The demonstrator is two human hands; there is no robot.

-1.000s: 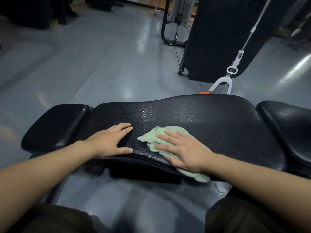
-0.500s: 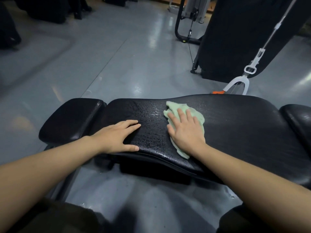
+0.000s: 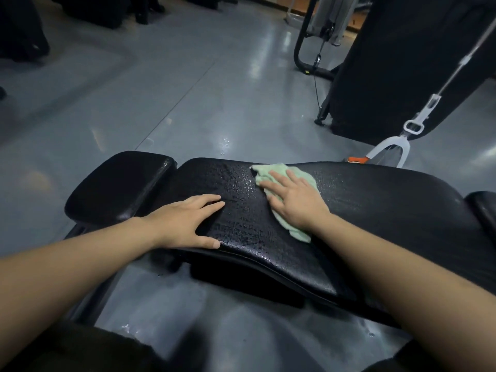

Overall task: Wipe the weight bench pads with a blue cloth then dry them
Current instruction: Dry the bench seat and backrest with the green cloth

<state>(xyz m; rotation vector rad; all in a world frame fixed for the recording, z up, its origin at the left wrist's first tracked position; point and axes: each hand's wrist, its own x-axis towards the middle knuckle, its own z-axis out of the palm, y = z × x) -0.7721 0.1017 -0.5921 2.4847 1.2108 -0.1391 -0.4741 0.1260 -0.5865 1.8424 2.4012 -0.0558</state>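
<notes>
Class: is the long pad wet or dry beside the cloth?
Wet: droplets glisten on the pad left of the cloth.

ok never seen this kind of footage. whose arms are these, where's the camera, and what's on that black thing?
There is no robot. A person wears one wide-angle camera on the head, looking forward and down, so the two bare arms coming in from the bottom are their own.

The black thing is a padded weight bench; its long middle pad is beaded with water drops. A smaller pad sits at its left end.

The right hand lies flat on a pale green cloth, pressing it onto the far side of the long pad. The left hand rests flat on the pad's near edge and holds nothing.

Behind the bench, on the grey floor, stand a dark gym machine and a white mop frame.
</notes>
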